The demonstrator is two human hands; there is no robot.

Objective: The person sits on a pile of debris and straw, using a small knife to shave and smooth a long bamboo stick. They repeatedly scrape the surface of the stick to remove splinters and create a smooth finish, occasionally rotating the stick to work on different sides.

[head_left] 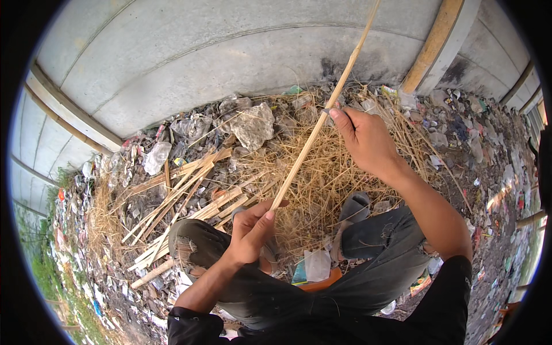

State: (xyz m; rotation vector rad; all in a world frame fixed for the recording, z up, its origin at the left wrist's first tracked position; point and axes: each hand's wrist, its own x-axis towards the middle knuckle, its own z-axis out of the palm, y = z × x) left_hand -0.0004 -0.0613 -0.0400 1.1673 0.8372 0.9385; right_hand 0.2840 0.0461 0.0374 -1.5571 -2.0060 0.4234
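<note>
A long, pale bamboo strip (309, 145) slants up and away from me, from between my knees toward the concrete wall. Its near end is in my left hand (248, 234), thumb on top and fingers curled beneath. Higher up the strip, my right hand (368, 141) pinches it between thumb and fingers. A small grey piece shows at each hand's index finger; whether it is a wrap or something held, I cannot tell. Beneath the strip lies a heap of thin, curly bamboo shavings (322, 178). My knees are bent on both sides of it.
Split bamboo strips (172, 201) lie in a loose pile to the left, beside my left knee. A pale lump of rock or rubble (252, 126) sits near the concrete wall (230, 63). Litter and plastic scraps cover the ground. A wooden post (432, 46) stands against the wall.
</note>
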